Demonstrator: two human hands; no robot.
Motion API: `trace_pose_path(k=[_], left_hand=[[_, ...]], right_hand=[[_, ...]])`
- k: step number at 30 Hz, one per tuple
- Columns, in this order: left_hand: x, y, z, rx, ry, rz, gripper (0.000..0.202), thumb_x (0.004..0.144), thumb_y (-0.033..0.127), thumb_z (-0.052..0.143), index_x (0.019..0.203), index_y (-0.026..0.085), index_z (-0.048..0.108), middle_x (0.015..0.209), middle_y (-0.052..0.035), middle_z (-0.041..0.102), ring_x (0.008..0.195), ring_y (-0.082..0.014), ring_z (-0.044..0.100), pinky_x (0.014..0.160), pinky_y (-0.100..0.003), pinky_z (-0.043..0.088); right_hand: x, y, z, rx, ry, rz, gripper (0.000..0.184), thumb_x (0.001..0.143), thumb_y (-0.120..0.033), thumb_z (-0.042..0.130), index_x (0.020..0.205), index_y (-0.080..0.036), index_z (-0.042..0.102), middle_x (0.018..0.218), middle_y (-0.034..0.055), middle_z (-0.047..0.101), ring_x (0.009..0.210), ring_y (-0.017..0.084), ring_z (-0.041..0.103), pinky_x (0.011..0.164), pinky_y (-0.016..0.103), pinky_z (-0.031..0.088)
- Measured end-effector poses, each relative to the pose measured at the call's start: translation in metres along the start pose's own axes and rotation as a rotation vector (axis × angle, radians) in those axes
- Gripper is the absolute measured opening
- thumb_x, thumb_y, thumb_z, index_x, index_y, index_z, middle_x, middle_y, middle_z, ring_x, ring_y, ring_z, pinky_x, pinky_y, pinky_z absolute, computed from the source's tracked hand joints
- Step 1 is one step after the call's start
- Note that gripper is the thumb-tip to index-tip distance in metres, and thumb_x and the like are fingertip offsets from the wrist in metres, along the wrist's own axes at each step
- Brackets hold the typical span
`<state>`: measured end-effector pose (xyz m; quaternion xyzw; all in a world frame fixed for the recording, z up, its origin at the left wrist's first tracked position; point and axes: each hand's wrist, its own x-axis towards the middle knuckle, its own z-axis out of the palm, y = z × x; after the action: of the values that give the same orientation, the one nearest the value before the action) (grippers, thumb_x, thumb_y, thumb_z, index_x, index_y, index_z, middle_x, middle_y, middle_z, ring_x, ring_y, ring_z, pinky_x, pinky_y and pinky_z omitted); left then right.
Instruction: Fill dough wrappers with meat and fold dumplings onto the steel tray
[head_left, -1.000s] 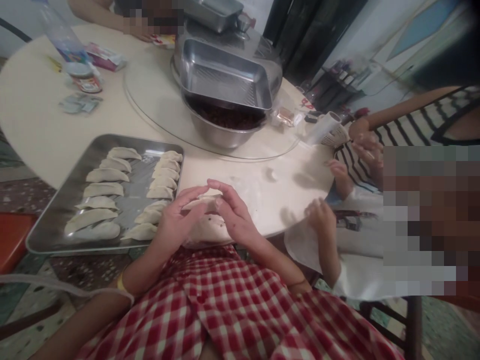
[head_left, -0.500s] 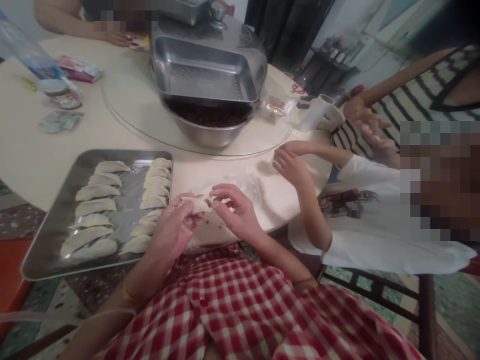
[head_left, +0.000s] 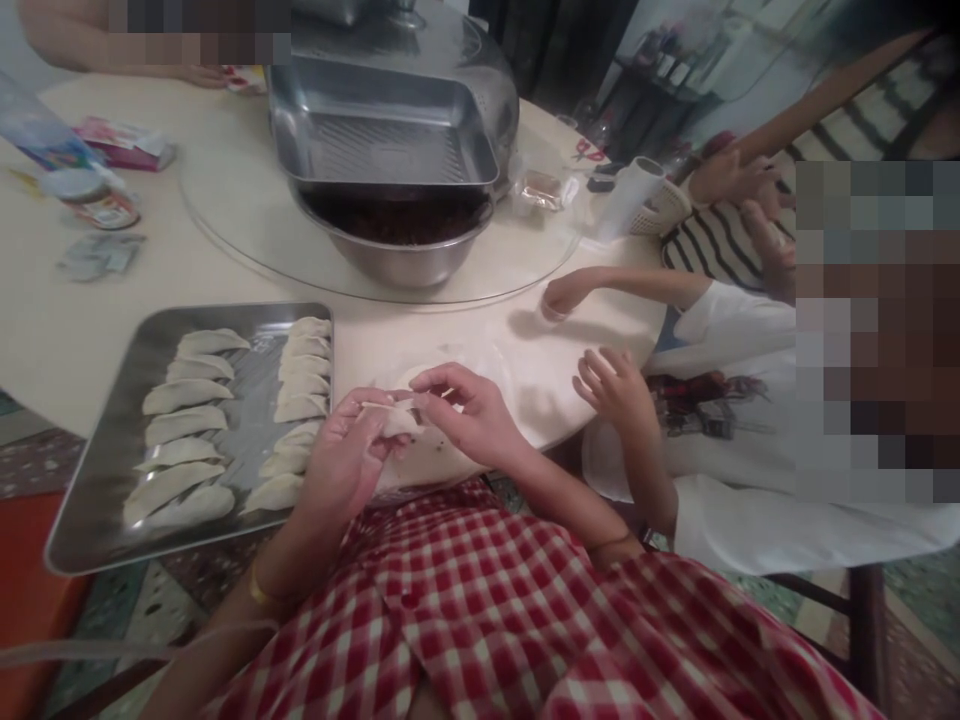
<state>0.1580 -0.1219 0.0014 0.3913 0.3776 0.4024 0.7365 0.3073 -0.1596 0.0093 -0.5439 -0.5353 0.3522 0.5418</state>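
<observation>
A pale dumpling (head_left: 394, 412) is pinched between both my hands just above the table's near edge. My left hand (head_left: 349, 460) cups it from below with the fingers closed on it. My right hand (head_left: 469, 415) pinches its top seam with thumb and fingers. Under my hands lies a floured sheet with a round wrapper (head_left: 420, 372). To the left a metal tray (head_left: 97, 480) holds several folded dumplings in two rows.
A steel bowl of dark filling (head_left: 397, 235) sits on a glass turntable, with a metal pan (head_left: 375, 140) resting on top. A child's hands (head_left: 619, 385) hover at the table's right edge. Another person's hand (head_left: 731, 175) is at far right. Jars and packets lie at far left.
My hands have lifted the dumpling off the sheet and moved to pinching its seam. The child's hands shifted over the table, one reaching in, then one drew back toward the edge.
</observation>
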Motion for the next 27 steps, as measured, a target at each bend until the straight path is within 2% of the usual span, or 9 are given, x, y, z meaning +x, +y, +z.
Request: trace_pose_path(k=[5,8,10,13,17,23,27], left_hand=[[-0.001,-0.002,-0.003,-0.118,-0.019,-0.013,0.032,0.070,0.040,0.074,0.082,0.025,0.049,0.084,0.0017,0.069,0.053,-0.0096,0.054,0.042,-0.022,0.038],[-0.003,-0.004,-0.004,-0.145,-0.013,-0.004,0.034,0.072,0.045,0.073,0.083,0.026,0.046,0.092,0.0014,0.068,0.055,-0.0095,0.054,0.044,-0.022,0.039],[-0.005,-0.005,-0.006,-0.135,-0.029,0.043,0.033,0.074,0.046,0.070,0.082,0.027,0.045,0.096,0.0012,0.068,0.060,-0.0110,0.057,0.047,-0.023,0.042],[-0.007,-0.008,-0.012,-0.167,-0.055,0.107,0.033,0.073,0.045,0.072,0.081,0.027,0.046,0.097,0.0006,0.068,0.064,-0.0122,0.059,0.049,-0.024,0.044],[-0.010,-0.013,-0.019,-0.245,-0.075,0.147,0.031,0.073,0.042,0.075,0.080,0.025,0.050,0.097,-0.0017,0.070,0.066,-0.0127,0.061,0.049,-0.023,0.044],[-0.011,-0.019,-0.027,-0.391,-0.112,0.143,0.030,0.072,0.042,0.078,0.080,0.023,0.056,0.091,0.0004,0.070,0.068,-0.0119,0.064,0.048,-0.019,0.047],[-0.014,-0.017,-0.033,-0.425,-0.119,0.181,0.025,0.073,0.039,0.078,0.078,0.023,0.059,0.093,0.0004,0.070,0.067,-0.0116,0.063,0.049,-0.019,0.049]], right_hand=[[-0.005,-0.011,-0.002,-0.031,-0.017,-0.039,0.013,0.082,-0.032,0.063,0.090,-0.023,0.067,0.092,0.0006,0.069,0.072,0.011,0.061,0.068,0.027,0.053],[-0.008,-0.019,-0.002,-0.092,-0.001,-0.067,0.009,0.082,-0.031,0.064,0.085,-0.023,0.066,0.087,0.0003,0.068,0.075,0.011,0.061,0.067,0.026,0.051],[-0.008,-0.023,0.000,-0.144,-0.041,-0.072,0.008,0.082,-0.030,0.064,0.078,-0.022,0.065,0.084,-0.0002,0.067,0.075,0.012,0.060,0.066,0.026,0.049],[-0.008,-0.028,0.006,-0.191,-0.111,-0.024,0.013,0.082,-0.030,0.063,0.072,-0.021,0.063,0.079,-0.0011,0.065,0.070,0.011,0.058,0.064,0.025,0.047],[-0.006,-0.032,0.014,-0.219,-0.136,0.023,0.016,0.082,-0.026,0.060,0.067,-0.020,0.062,0.076,-0.0010,0.064,0.066,0.010,0.057,0.060,0.024,0.046],[-0.002,-0.042,0.024,-0.265,-0.161,-0.034,0.014,0.082,-0.026,0.059,0.071,-0.019,0.064,0.077,0.0006,0.066,0.069,0.010,0.058,0.064,0.024,0.046],[0.001,-0.048,0.027,-0.281,-0.205,0.049,0.009,0.079,-0.028,0.062,0.078,-0.019,0.064,0.075,-0.0009,0.068,0.066,0.010,0.057,0.065,0.025,0.047]])
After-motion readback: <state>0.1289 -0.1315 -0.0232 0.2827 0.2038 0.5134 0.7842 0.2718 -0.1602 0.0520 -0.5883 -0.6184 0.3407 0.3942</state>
